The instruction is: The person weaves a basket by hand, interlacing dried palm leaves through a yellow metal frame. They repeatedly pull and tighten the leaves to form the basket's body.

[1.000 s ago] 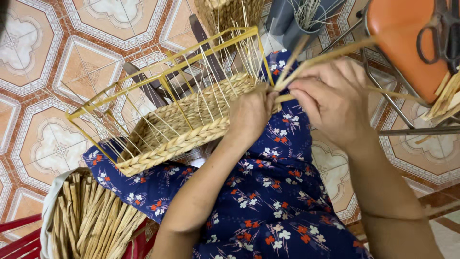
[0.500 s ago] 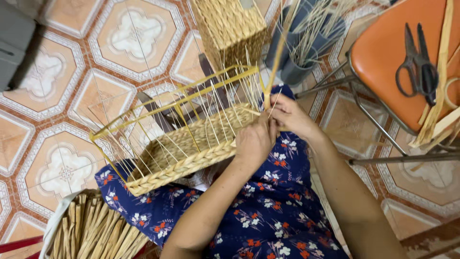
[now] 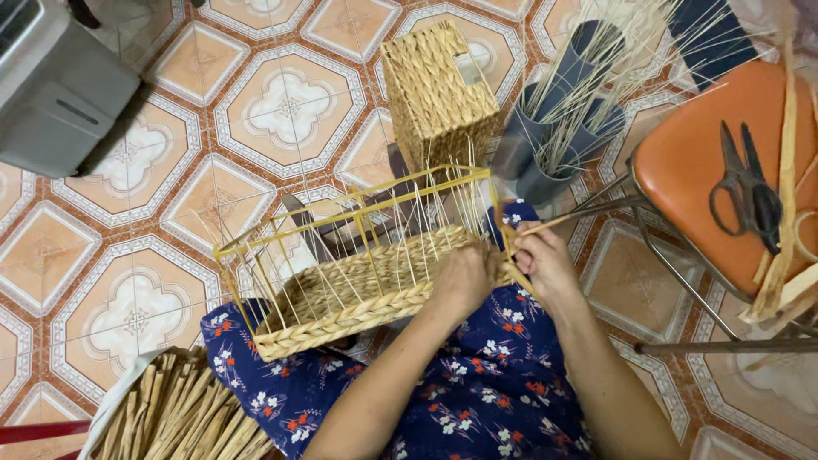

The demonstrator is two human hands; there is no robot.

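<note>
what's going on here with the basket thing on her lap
A person is weaving a half-finished basket on a yellow wire frame, resting on their flowered lap. The left hand presses on the woven wall at the near corner, while the right hand pinches a straw strand beside it. Only the lower rows are woven. A finished basket stands behind, scissors lie on an orange chair, and a bundle of strips sits lower left.
</note>
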